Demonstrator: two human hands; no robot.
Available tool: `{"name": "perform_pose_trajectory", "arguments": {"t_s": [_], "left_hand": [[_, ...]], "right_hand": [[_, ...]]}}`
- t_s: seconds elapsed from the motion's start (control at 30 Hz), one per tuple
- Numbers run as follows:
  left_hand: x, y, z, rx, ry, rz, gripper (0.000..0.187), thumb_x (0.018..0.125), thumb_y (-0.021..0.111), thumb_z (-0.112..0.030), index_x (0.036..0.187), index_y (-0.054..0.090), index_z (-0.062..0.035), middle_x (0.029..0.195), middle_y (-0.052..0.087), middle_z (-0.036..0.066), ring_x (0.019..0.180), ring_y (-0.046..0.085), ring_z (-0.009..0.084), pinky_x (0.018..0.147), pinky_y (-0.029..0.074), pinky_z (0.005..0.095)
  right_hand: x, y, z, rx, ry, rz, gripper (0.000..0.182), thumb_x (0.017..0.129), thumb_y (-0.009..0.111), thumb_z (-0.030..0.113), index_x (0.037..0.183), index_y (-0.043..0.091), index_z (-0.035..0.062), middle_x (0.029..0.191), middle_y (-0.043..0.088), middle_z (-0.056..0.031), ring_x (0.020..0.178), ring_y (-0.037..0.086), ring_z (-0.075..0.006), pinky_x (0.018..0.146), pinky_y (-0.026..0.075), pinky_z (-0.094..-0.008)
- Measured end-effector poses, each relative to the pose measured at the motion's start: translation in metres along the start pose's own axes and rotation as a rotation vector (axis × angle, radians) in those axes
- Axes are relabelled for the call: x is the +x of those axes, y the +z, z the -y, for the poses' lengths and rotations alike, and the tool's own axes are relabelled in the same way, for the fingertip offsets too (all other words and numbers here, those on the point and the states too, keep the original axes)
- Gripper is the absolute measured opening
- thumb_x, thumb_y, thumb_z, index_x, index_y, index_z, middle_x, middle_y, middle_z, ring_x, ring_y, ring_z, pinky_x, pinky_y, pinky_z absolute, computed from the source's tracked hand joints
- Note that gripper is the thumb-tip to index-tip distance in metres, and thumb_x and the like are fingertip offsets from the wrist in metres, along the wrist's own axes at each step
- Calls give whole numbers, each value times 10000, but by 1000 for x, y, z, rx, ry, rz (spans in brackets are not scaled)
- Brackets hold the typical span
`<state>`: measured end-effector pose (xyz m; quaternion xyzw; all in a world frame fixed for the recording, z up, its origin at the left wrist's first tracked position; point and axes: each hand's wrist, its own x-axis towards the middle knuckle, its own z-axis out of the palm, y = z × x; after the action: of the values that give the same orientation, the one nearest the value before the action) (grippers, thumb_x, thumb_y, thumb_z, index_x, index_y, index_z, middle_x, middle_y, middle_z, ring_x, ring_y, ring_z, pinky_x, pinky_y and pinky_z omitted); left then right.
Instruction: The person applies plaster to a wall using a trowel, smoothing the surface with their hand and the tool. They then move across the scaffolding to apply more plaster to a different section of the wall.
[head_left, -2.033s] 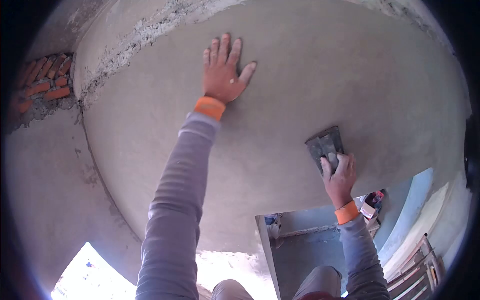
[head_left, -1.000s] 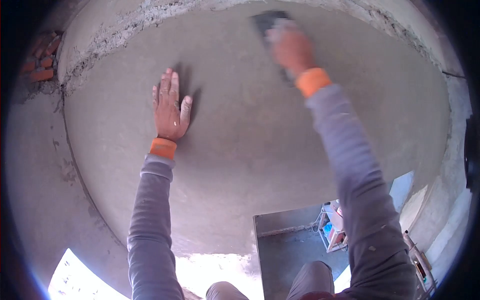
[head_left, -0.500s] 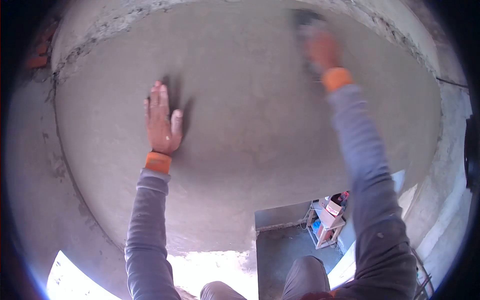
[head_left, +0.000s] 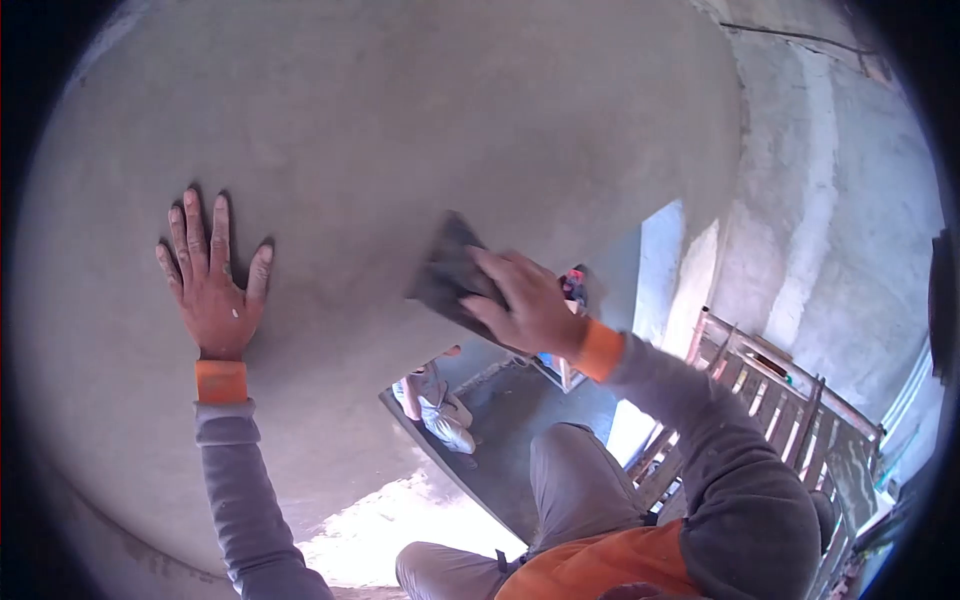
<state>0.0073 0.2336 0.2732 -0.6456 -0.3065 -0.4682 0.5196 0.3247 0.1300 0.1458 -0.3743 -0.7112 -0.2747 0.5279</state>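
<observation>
A grey plastered wall [head_left: 330, 120] fills most of the head view. My left hand [head_left: 215, 290] lies flat against it on the left, fingers spread, with nothing held. Near the middle, my right hand [head_left: 525, 300] grips a dark, flat plastering float [head_left: 455, 275], thumb and fingers on its near side. The float appears to rest against the plaster above the opening; motion blurs its edges, and any handle is hidden. Both wrists have orange cuffs.
Below the wall is an opening onto a grey floor [head_left: 510, 425], where another person [head_left: 440, 405] sits. A wooden slatted structure [head_left: 765, 400] stands at right, beside a rough side wall [head_left: 850, 180]. My bent knee [head_left: 575, 470] is at the bottom.
My right hand has brought the float from the upper right down and left to mid-wall. The view has turned right, showing the slatted structure and the seated person. My left fingers are more spread.
</observation>
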Motion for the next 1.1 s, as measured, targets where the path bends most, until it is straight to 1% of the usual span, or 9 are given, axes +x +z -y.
{"name": "perform_pose_trajectory", "arguments": {"t_s": [0.17,0.27,0.33,0.4,0.5,0.6,0.77,1.03,1.1], "left_hand": [[-3,9,-33,-12,40,2,634,892,514,-466,1441,341,-199,1533,229,60,1417,187,282,1127,113,521],[-5,14,-48,-24,75,48,636,889,515,-472,1442,340,-209,1534,227,58,1417,188,278,1125,126,522],[-5,19,-60,-31,95,61,635,887,518,-477,1441,341,-222,1533,230,51,1417,189,277,1125,136,521],[-2,23,-73,-42,119,73,635,883,520,-485,1440,342,-238,1532,234,44,1415,193,276,1121,150,526],[-1,33,-90,-65,153,79,636,875,525,-505,1435,346,-264,1528,244,31,1409,210,275,1110,179,546],[-2,42,-103,-61,200,113,640,863,530,-530,1428,354,-288,1524,255,12,1401,234,274,1094,213,566],[-1,51,-129,-46,254,157,641,849,533,-560,1415,373,-306,1518,268,-9,1389,263,275,1078,245,576],[-9,58,-173,-147,307,220,670,809,556,-580,1391,415,-280,1510,287,24,1386,270,274,1108,177,558],[0,53,-176,-260,345,314,549,906,466,-422,1359,441,-112,1433,370,191,1330,319,399,1066,244,558]], "right_hand": [[-156,-31,-58,-138,450,-206,409,895,598,204,1207,490,-37,973,572,-154,827,576,-216,725,470,-331],[-238,-59,-90,-4,1041,-327,338,938,534,177,1205,527,-31,931,609,-66,836,545,-121,750,462,-291],[-285,-87,-111,5,1195,-286,301,956,495,185,1158,568,-26,926,623,-39,817,558,-85,734,459,-246],[-310,-110,-108,351,1385,-457,348,964,457,261,1129,576,-22,886,631,-56,800,591,-124,733,486,-277],[-319,-120,-95,800,1476,-581,325,978,401,284,1052,591,31,867,631,-44,740,624,-141,663,531,-267],[-271,-106,-62,1245,1389,-432,308,979,395,260,1060,583,30,863,628,-52,723,625,-145,624,530,-248],[-265,-16,-40,1934,1563,-248,297,979,417,252,1096,572,28,877,631,-59,713,619,-127,601,522,-236],[-285,90,36,2350,1851,405,305,979,446,250,1150,566,28,892,637,-32,697,609,-86,573,499,-206],[-291,93,47,2364,1910,556,309,979,454,250,1163,565,28,895,639,-25,693,606,-76,566,493,-198]]}}
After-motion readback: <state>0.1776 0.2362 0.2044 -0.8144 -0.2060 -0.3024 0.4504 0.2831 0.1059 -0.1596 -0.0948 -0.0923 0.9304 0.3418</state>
